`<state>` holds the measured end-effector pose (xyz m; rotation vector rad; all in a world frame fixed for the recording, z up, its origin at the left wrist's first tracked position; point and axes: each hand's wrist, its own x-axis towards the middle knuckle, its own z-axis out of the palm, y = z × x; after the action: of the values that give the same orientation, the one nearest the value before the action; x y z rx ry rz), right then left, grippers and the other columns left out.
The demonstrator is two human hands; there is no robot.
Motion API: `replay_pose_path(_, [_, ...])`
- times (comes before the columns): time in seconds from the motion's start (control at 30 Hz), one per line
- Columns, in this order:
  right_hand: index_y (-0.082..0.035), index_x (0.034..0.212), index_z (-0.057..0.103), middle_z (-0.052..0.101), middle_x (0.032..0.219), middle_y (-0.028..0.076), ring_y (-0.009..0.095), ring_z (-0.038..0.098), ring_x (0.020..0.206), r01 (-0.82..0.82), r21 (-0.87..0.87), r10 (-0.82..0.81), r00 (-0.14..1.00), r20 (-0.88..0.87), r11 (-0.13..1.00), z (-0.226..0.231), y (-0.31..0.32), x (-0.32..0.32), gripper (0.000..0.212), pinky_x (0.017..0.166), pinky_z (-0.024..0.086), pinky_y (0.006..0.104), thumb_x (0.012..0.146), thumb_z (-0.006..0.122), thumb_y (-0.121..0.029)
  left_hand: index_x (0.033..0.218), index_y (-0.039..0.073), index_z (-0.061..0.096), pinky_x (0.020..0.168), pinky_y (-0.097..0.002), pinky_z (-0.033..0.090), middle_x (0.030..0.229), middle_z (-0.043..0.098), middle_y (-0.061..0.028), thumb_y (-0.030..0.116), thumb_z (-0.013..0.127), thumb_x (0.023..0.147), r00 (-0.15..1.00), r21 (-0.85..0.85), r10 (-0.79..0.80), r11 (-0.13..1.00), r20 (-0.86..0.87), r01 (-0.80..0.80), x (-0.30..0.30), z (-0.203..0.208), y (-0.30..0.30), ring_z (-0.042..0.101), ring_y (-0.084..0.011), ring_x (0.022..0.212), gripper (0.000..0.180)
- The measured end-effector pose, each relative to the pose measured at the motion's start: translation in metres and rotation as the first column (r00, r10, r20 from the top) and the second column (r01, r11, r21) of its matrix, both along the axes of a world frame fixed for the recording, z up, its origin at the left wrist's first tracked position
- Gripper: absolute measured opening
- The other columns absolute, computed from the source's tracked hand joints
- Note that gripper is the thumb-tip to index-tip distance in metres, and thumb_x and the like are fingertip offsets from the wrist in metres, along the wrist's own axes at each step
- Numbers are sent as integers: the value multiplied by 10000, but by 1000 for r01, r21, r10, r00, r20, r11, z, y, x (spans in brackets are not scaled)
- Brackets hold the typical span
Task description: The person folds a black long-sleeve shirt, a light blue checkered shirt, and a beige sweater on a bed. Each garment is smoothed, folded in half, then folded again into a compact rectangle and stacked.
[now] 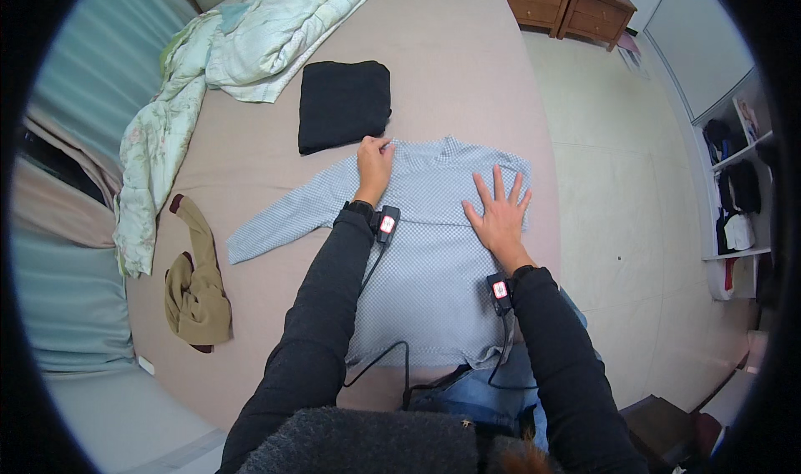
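A light grey-blue checked long-sleeved top (425, 282) lies spread on the bed, its collar pointing away from me. One sleeve stretches out to the left; on the right side the other sleeve does not show fully. My left hand (375, 171) is closed at the shoulder beside the collar, finger and thumb pinching the fabric. Flat on the right part of the chest rests my right hand (501, 222), fingers spread, holding nothing. Just beyond my left hand is a folded black garment (344, 105).
The pinkish bed sheet (450, 48) runs under everything. A crumpled tan garment (200, 307) lies at left, below a floral quilt (267, 36). Teal curtains (92, 98) hang along the left. Wooden drawers (596, 15) and open shelves (738, 173) stand across the pale floor (617, 182).
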<state>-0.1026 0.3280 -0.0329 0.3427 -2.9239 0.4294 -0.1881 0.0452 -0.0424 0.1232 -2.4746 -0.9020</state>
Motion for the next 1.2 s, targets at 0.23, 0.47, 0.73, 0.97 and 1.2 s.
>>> replay_pose_path(0.23, [-303,1480,436,248,1612,106,538,83,1451,5,-19,-5,1000,13,1000,1,0,0,640,1098,56,741,904,539,-562,811,17,752,654,-398,532,728,709,-152,129,723,791,984,99,158,981,80,-166,-6,18,-5,689,-315,673,117])
replay_pose_path(0.47, [-312,1487,420,271,1603,106,537,123,1444,-41,-218,43,999,3,975,-9,0,-2,655,1096,76,742,896,539,-567,851,24,736,581,-334,494,707,710,-115,108,629,891,960,621,36,769,-279,151,-25,103,161,627,-146,606,142])
replay_pose_path(0.73, [-334,1497,392,251,1612,79,509,143,1447,-21,-49,16,994,-104,999,-12,3,-5,669,1104,109,730,893,539,-580,1440,117,435,1092,-517,360,1472,428,-216,215,618,869,582,32,-803,590,131,807,59,83,284,456,-421,1297,608])
replay_pose_path(0.97, [-300,1476,440,299,1592,81,502,163,1446,18,55,-15,998,-59,998,-3,2,-3,645,1119,102,707,898,563,-557,1479,141,428,1123,-653,187,1517,402,-170,370,540,958,958,-456,-184,849,221,268,117,23,63,327,-399,1415,580])
replay_pose_path(1.2, [-279,1492,413,298,1594,80,455,193,1456,-41,76,46,996,-71,996,-2,12,-3,555,1143,139,656,968,502,-438,1521,189,364,1122,-669,174,1542,369,-167,390,473,991,923,-540,166,840,348,52,191,17,-98,313,-385,1427,577])
